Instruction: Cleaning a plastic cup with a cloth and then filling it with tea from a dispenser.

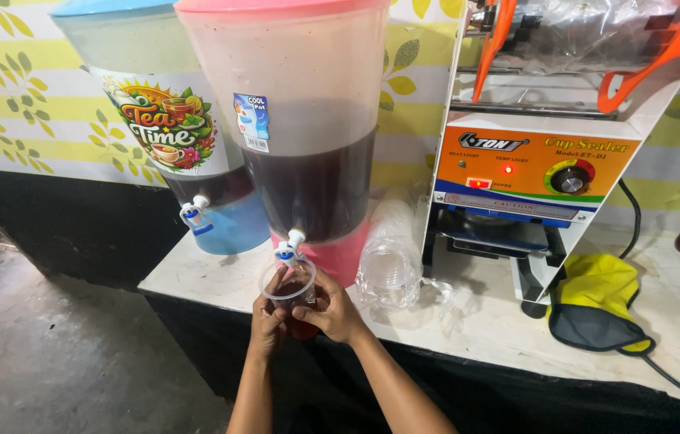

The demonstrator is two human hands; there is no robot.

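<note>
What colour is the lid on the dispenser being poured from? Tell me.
Pink, on the dispenser lid; the head view shows it.

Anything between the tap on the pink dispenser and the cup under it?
Nothing visible. Both hands, left hand and right hand, hold the clear cup directly beneath the white tap of the pink dispenser; the cup's mouth is open.

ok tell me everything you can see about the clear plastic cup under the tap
The clear plastic cup is a thin, see-through, round-rimmed tumbler, held upright just below the white tap of the pink-lidded drink dispenser. Dark reddish-brown liquid sits in its lower part. Both hands grip it: the left hand and the right hand wrap its sides, beyond the white counter's edge.
</note>
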